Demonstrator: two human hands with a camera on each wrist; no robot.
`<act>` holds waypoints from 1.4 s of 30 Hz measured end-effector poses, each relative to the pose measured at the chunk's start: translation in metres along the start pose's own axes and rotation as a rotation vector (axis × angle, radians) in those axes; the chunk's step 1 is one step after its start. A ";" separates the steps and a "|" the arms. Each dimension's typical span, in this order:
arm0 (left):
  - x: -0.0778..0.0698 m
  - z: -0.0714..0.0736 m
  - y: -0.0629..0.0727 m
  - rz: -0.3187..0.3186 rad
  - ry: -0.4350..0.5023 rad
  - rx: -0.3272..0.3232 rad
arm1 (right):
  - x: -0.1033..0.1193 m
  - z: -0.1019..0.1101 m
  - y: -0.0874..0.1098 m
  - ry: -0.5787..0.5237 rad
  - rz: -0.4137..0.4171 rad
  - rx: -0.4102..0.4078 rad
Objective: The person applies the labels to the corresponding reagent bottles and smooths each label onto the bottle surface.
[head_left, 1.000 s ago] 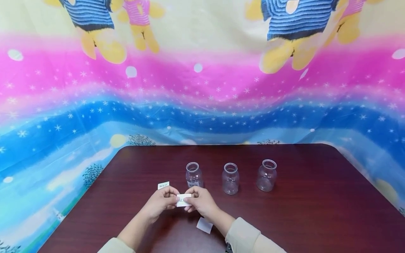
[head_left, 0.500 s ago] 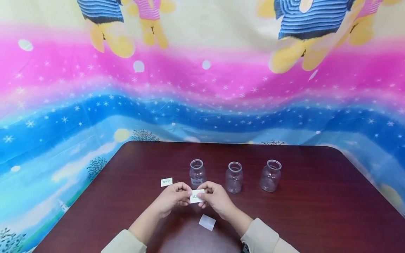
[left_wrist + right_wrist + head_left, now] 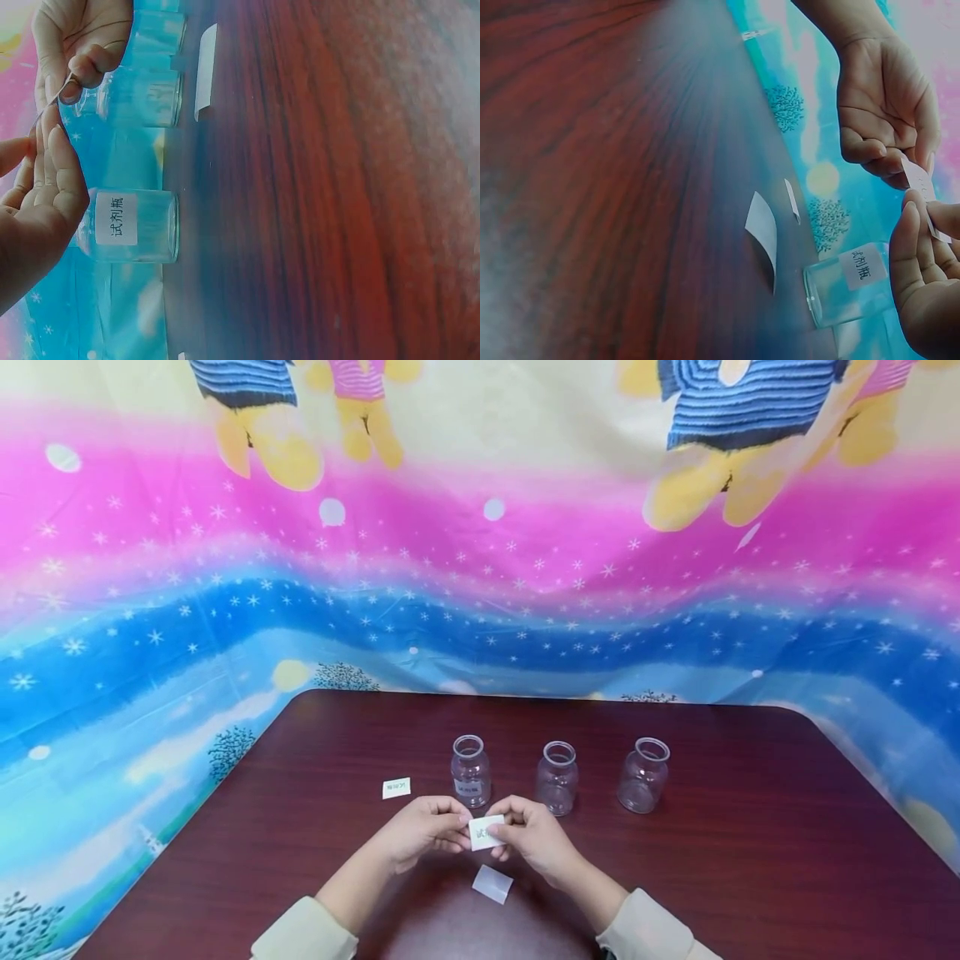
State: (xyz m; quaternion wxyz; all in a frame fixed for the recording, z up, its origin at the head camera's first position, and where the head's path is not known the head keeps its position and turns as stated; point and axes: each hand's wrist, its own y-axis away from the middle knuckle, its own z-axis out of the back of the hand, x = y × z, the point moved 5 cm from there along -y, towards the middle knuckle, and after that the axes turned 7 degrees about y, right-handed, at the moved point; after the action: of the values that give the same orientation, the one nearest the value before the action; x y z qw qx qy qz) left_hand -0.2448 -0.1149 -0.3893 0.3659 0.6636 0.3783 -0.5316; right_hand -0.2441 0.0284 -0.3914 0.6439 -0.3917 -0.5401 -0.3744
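A small white label (image 3: 480, 833) with dark printed characters is held up between the two hands, above the table. My left hand (image 3: 426, 833) pinches its left edge between thumb and fingertips. At the other side, the right hand (image 3: 538, 842) grips it, the thumb lying over part of the print. Just behind the hands stands an upright glass jar (image 3: 471, 764) with a similar label stuck on its side, plainly seen on the jar (image 3: 142, 225) in the left wrist view. Below the hands lies a slightly curled pale slip of paper (image 3: 492, 885).
Two more clear glass jars, a middle one (image 3: 558, 777) and a right one (image 3: 643, 777), stand in a row without visible labels. Another printed label (image 3: 396, 788) lies left of the labelled jar. A patterned cloth (image 3: 480, 568) hangs behind the dark wooden table (image 3: 750, 877).
The head view has shifted a little. Both hands still hold the label, which has moved slightly rightward and tilted, showing more of its print. The labelled jar is now less covered by the hands.
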 end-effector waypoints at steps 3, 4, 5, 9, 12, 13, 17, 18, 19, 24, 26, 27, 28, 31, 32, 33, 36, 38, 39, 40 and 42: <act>0.000 -0.002 0.000 0.001 -0.007 0.006 | -0.001 0.001 0.002 -0.001 -0.003 0.005; 0.000 -0.002 0.000 0.002 -0.009 0.008 | -0.001 0.001 0.003 -0.002 -0.005 0.006; 0.000 -0.003 0.000 0.002 -0.011 0.011 | -0.001 0.002 0.003 -0.003 -0.007 0.007; 0.000 -0.005 0.000 0.010 -0.005 0.017 | 0.001 0.002 0.005 -0.008 -0.011 0.004; 0.000 -0.007 0.000 0.017 0.003 0.019 | 0.001 0.003 0.006 -0.011 -0.017 0.000; 0.000 -0.007 0.000 0.018 0.006 0.022 | 0.000 0.003 0.007 -0.009 -0.019 0.000; 0.000 -0.011 -0.001 0.018 0.007 0.041 | -0.001 0.006 0.009 -0.004 -0.024 -0.003; 0.000 -0.012 -0.002 0.018 0.007 0.048 | -0.001 0.007 0.010 -0.006 -0.022 -0.004; 0.001 -0.013 -0.002 0.019 0.008 0.052 | -0.001 0.008 0.010 -0.009 -0.019 -0.004; 0.002 -0.016 -0.005 0.032 0.027 0.057 | -0.001 0.011 0.012 -0.024 0.002 -0.006; 0.003 -0.017 -0.006 0.036 0.034 0.060 | -0.001 0.013 0.013 -0.026 0.005 -0.004; 0.004 -0.018 -0.006 0.038 0.039 0.063 | -0.002 0.013 0.014 -0.026 0.005 -0.004; 0.004 -0.018 -0.006 0.040 0.043 0.066 | -0.002 0.013 0.014 -0.027 0.004 -0.003; 0.005 -0.020 -0.007 0.041 0.048 0.077 | -0.004 0.014 0.015 -0.030 0.002 -0.002; 0.006 -0.020 -0.007 0.040 0.048 0.078 | -0.004 0.014 0.015 -0.031 0.002 -0.002; 0.005 -0.021 -0.006 0.040 0.046 0.079 | -0.004 0.014 0.016 -0.030 0.003 -0.002; 0.005 -0.021 -0.007 0.035 0.037 0.077 | -0.004 0.014 0.017 -0.027 0.005 -0.003; 0.005 -0.022 -0.007 0.036 0.036 0.077 | -0.004 0.015 0.017 -0.026 0.004 -0.005; 0.006 -0.022 -0.007 0.038 0.038 0.079 | -0.004 0.015 0.017 -0.024 0.003 -0.005; 0.006 -0.022 -0.007 0.039 0.041 0.082 | -0.004 0.015 0.018 -0.024 0.003 -0.005; 0.007 -0.022 -0.008 0.041 0.044 0.090 | -0.004 0.015 0.018 -0.021 0.005 -0.004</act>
State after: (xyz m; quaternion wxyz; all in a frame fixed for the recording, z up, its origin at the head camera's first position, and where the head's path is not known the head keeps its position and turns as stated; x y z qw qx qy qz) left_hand -0.2413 -0.0912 -0.3927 0.3379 0.6986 0.3485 -0.5257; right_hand -0.2341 0.0501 -0.3953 0.6381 -0.3984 -0.5453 -0.3699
